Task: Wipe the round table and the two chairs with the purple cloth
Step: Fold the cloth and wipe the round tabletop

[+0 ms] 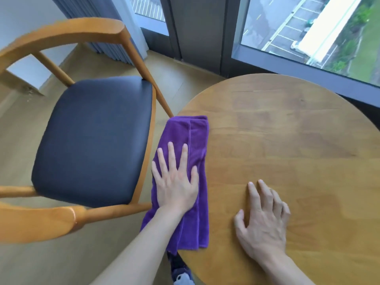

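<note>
A folded purple cloth (191,136) lies along the left edge of the round wooden table (287,130), its left side hanging over the rim. My left hand (176,182) presses flat on the cloth, fingers spread. My right hand (265,219) rests on the bare tabletop near the front, fingers slightly curled, holding nothing. A wooden chair with a dark padded seat (94,138) stands just left of the table, its curved backrest (61,36) at the far side. Only this one chair is in view.
Tall windows (308,27) with dark frames run behind the table. A grey curtain (98,23) hangs at the back left. Light wooden floor (181,79) lies between chair, table and window. The chair's near armrest (41,223) juts in at the lower left.
</note>
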Action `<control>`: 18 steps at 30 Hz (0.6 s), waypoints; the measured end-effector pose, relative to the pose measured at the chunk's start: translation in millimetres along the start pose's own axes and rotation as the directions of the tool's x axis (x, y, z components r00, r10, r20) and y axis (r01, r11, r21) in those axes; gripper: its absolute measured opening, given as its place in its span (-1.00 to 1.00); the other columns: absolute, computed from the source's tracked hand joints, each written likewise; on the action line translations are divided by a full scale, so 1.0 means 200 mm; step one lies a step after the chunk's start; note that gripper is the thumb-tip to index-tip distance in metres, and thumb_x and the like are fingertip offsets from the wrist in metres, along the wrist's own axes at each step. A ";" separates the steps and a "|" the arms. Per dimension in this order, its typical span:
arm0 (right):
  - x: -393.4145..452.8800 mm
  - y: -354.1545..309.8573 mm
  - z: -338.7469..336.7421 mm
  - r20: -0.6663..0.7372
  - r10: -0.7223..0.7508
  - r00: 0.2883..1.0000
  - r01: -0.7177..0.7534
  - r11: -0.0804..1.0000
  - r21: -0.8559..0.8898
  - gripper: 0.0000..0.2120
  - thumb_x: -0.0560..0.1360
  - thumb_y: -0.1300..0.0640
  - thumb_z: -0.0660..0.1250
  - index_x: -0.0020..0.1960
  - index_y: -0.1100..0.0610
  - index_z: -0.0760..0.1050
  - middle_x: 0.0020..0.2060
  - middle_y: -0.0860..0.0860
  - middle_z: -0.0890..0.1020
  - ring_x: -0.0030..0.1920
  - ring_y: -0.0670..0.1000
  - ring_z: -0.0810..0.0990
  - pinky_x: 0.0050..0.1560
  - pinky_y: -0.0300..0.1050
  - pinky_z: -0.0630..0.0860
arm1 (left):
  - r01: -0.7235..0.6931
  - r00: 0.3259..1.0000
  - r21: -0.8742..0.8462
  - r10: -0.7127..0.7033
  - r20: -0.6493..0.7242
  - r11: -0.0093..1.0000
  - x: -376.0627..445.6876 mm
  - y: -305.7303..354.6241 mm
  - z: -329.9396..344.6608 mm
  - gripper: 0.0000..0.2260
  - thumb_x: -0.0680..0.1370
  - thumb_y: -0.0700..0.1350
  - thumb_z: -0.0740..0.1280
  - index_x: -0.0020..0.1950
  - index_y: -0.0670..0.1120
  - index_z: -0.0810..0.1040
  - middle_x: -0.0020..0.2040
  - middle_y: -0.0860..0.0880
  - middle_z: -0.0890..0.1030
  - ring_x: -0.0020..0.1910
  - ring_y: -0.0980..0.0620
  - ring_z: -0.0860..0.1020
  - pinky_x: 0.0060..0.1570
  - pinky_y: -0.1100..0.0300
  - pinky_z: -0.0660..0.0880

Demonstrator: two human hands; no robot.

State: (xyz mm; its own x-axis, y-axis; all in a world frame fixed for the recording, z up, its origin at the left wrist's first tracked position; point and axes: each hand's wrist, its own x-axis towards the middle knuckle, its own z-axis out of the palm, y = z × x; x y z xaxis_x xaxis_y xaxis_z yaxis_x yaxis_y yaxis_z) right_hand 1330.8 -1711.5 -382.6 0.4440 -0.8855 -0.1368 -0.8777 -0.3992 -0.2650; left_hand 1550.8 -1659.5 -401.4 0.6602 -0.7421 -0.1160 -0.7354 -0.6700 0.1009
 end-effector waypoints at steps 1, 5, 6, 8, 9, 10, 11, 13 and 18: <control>0.05 0.01 -0.02 0.013 -0.020 1.000 0.020 1.000 0.007 -0.35 0.41 -0.13 0.13 0.43 0.10 0.43 0.44 0.11 0.39 0.40 0.21 0.34 0.39 0.19 0.19 | -0.002 1.000 0.002 0.002 -0.011 1.000 -0.06 0.01 0.00 -0.39 0.66 0.22 -0.04 0.68 0.11 -0.10 0.69 -0.08 -0.10 0.66 -0.22 -0.11 0.56 -0.30 0.04; 0.47 0.02 -0.11 0.062 -0.162 0.985 0.165 0.985 -0.041 -0.31 0.45 -0.15 0.11 0.55 0.04 0.31 0.56 0.14 0.26 0.54 0.20 0.20 0.54 0.22 0.04 | 0.059 0.998 -0.012 -0.060 -0.020 0.998 -0.31 0.06 0.02 -0.38 0.64 0.20 0.03 0.68 0.10 -0.04 0.69 -0.08 -0.08 0.66 -0.21 -0.10 0.55 -0.31 0.07; 0.57 0.01 -0.12 0.095 -0.190 0.977 0.197 0.978 -0.071 -0.28 0.47 -0.17 0.08 0.61 0.02 0.21 0.62 0.12 0.17 0.59 0.18 0.11 0.58 0.23 -0.05 | 0.070 0.997 -0.015 -0.071 -0.020 0.997 -0.37 0.07 0.03 -0.37 0.64 0.20 0.04 0.68 0.09 -0.01 0.69 -0.09 -0.06 0.66 -0.22 -0.08 0.54 -0.31 0.08; 0.69 0.00 -0.11 0.155 -0.221 0.963 0.240 0.963 -0.122 -0.25 0.51 -0.20 -0.02 0.67 -0.03 0.02 0.67 0.06 0.01 0.64 0.14 -0.05 0.59 0.26 -0.17 | 0.073 0.997 -0.015 -0.074 -0.015 0.997 -0.47 0.08 0.05 -0.36 0.62 0.20 0.07 0.68 0.08 0.03 0.69 -0.10 -0.02 0.66 -0.23 -0.04 0.52 -0.32 0.09; 0.71 0.01 -0.10 0.161 -0.225 0.961 0.247 0.959 -0.135 -0.25 0.51 -0.21 -0.05 0.67 -0.04 -0.02 0.67 0.04 -0.02 0.65 0.13 -0.09 0.59 0.27 -0.18 | 0.067 0.998 -0.006 -0.067 -0.007 0.998 -0.49 0.07 0.05 -0.36 0.62 0.21 0.07 0.68 0.07 0.05 0.69 -0.11 -0.01 0.65 -0.25 -0.02 0.51 -0.32 0.09; 0.71 0.01 -0.09 0.159 -0.227 0.961 0.250 0.958 -0.143 -0.25 0.52 -0.21 -0.07 0.68 -0.04 -0.03 0.67 0.03 -0.02 0.65 0.13 -0.09 0.59 0.28 -0.17 | 0.062 0.998 -0.001 -0.062 0.008 0.998 -0.49 0.06 0.05 -0.36 0.61 0.21 0.06 0.68 0.07 0.05 0.69 -0.12 0.00 0.65 -0.26 -0.01 0.50 -0.33 0.09; 0.71 0.01 -0.08 0.151 -0.232 0.961 0.254 0.956 -0.146 -0.25 0.52 -0.21 -0.06 0.68 -0.04 -0.02 0.67 0.03 -0.01 0.65 0.13 -0.07 0.59 0.29 -0.14 | 0.063 0.998 -0.001 -0.063 0.025 0.998 -0.47 0.06 0.04 -0.36 0.62 0.22 0.05 0.68 0.08 0.05 0.69 -0.12 -0.01 0.65 -0.26 -0.02 0.51 -0.33 0.07; 0.69 0.01 -0.08 0.135 -0.240 0.961 0.258 0.955 -0.143 -0.25 0.52 -0.19 -0.03 0.67 -0.02 0.03 0.67 0.05 0.03 0.65 0.15 -0.01 0.59 0.30 -0.10 | 0.066 0.997 0.002 -0.066 0.045 0.998 -0.32 0.06 0.02 -0.39 0.64 0.24 -0.02 0.68 0.10 0.03 0.69 -0.12 -0.03 0.65 -0.27 -0.05 0.53 -0.34 0.04; 0.69 0.01 -0.08 0.095 -0.253 0.963 0.264 0.956 -0.131 -0.25 0.50 -0.18 0.04 0.66 -0.01 0.11 0.66 0.06 0.11 0.64 0.16 0.06 0.58 0.32 -0.02 | 0.050 0.997 -0.053 -0.047 0.057 0.997 0.42 0.14 -0.08 -0.41 0.65 0.26 -0.13 0.67 0.15 -0.11 0.69 -0.09 -0.12 0.65 -0.23 -0.10 0.57 -0.26 -0.05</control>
State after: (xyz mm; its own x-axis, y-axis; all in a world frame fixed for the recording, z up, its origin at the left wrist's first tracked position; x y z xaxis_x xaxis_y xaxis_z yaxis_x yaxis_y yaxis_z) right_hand 1387.8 -1839.0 -387.1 0.6665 -0.7292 -0.1551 -0.7452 -0.6463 -0.1639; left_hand 1588.3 -1741.4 -392.6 0.6840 -0.7077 -0.1771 -0.6925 -0.7062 0.1473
